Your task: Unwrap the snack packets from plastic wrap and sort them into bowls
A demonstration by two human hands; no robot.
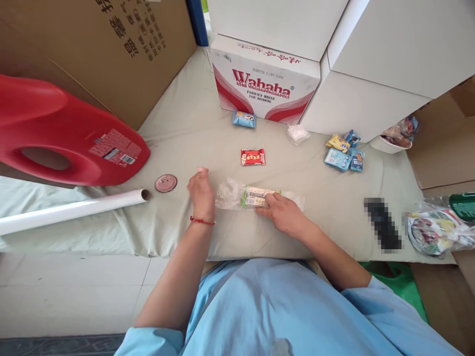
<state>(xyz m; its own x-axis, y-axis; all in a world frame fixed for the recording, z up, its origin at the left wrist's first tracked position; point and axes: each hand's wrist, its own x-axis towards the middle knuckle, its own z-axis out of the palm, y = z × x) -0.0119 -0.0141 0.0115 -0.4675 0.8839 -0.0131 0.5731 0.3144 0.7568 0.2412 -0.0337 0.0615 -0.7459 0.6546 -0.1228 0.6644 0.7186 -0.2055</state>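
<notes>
In the head view, the right hand (284, 213) rests its fingers on a small green-and-white rectangular packet (255, 195) lying on the pale cloth, clear crinkled plastic (228, 194) at both ends; I cannot tell whether it pinches. The left hand (201, 194) is beside the plastic, its grip unclear.

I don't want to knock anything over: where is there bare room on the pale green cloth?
One bare patch of cloth lies between the big red plastic jug and the small flat red packet; another, between the right hand and the pixelated black object. It is crowded beside the round white bowl, where small blue and yellow packets cluster.
</notes>
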